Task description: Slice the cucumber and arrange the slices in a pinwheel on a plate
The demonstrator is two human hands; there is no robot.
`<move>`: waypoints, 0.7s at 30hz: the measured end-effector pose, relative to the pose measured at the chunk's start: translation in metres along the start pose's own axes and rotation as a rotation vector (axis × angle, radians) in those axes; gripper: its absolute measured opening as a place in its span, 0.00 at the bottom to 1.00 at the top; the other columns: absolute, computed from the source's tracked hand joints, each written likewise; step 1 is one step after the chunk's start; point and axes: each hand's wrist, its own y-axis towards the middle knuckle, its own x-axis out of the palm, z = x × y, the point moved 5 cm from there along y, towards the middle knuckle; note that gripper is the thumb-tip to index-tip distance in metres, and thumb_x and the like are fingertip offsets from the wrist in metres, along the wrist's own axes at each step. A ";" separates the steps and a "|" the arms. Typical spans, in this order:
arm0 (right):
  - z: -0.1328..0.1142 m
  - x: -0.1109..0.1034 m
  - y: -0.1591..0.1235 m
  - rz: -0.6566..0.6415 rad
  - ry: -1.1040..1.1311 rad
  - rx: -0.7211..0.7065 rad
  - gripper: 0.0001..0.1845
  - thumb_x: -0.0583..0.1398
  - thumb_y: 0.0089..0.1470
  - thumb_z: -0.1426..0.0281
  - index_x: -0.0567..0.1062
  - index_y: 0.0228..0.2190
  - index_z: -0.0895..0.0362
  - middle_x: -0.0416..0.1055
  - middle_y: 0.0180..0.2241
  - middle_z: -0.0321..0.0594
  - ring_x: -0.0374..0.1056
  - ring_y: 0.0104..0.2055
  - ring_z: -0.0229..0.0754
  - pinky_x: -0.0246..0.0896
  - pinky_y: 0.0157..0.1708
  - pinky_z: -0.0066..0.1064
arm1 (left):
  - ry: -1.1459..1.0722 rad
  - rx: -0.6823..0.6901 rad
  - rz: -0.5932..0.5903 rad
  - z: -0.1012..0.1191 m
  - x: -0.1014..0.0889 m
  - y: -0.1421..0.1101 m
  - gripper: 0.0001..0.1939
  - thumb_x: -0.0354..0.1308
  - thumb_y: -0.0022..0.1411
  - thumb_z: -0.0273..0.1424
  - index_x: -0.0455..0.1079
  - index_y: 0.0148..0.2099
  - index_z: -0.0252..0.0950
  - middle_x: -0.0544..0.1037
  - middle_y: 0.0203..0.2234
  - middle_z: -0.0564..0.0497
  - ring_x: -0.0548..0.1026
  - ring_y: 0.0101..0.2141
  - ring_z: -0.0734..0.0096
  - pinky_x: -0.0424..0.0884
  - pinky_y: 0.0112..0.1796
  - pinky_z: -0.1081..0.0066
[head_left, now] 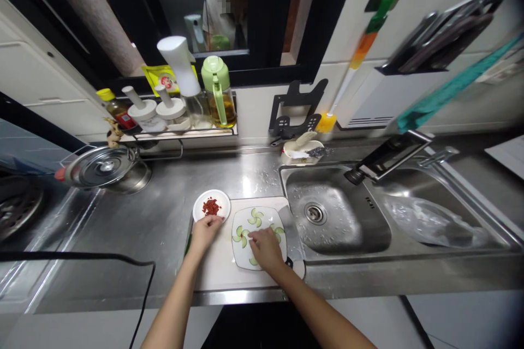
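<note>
My left hand (207,233) is at the near rim of a small round white plate (198,208), its fingers drawn together. Chopped red bits (210,206) are heaped on that plate, and a red speck shows by the left fingertips. My right hand (268,251) reaches over a square white plate (262,216), thumb and fingers pinched; what they hold, if anything, is too small to name. Thin pale-green slices, like cucumber, form pinwheels on this plate. The left pinwheel (240,236), right beside my right fingertips, has a red spot at its centre. My right hand partly covers other slices.
Both plates rest on a pale cutting board (216,275) on the steel counter. To the right is a sink (335,218), with a plastic bag (434,223) in the second basin. A lidded pot (110,169) stands left, below a condiment shelf (188,133). Knives (446,32) hang upper right.
</note>
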 end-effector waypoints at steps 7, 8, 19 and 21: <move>-0.001 -0.016 0.016 0.082 0.055 0.004 0.12 0.55 0.55 0.70 0.77 0.38 0.54 0.75 0.35 0.37 0.63 0.41 0.43 0.51 0.44 0.30 | -0.047 0.226 -0.158 0.037 0.045 -0.021 0.11 0.55 0.54 0.34 0.76 0.32 0.35 0.79 0.28 0.50 0.73 0.29 0.72 0.67 0.32 0.74; 0.000 -0.018 0.018 0.082 0.055 0.005 0.11 0.55 0.55 0.70 0.77 0.37 0.54 0.75 0.35 0.37 0.63 0.41 0.43 0.51 0.44 0.30 | -0.037 0.259 -0.171 0.041 0.049 -0.024 0.10 0.55 0.54 0.32 0.76 0.31 0.35 0.79 0.28 0.50 0.73 0.30 0.71 0.67 0.33 0.74; 0.007 -0.024 0.021 0.058 0.036 0.031 0.09 0.55 0.55 0.72 0.76 0.30 0.54 0.74 0.32 0.37 0.63 0.41 0.42 0.51 0.40 0.30 | -0.015 0.296 -0.211 0.051 0.068 -0.026 0.09 0.55 0.54 0.32 0.76 0.32 0.36 0.78 0.28 0.50 0.72 0.28 0.74 0.66 0.31 0.75; 0.011 -0.025 0.024 0.065 0.052 0.037 0.09 0.55 0.55 0.72 0.76 0.30 0.54 0.74 0.33 0.37 0.63 0.41 0.42 0.51 0.40 0.30 | -0.042 0.282 -0.207 0.051 0.071 -0.024 0.09 0.55 0.54 0.32 0.76 0.34 0.36 0.78 0.30 0.49 0.72 0.28 0.74 0.66 0.31 0.75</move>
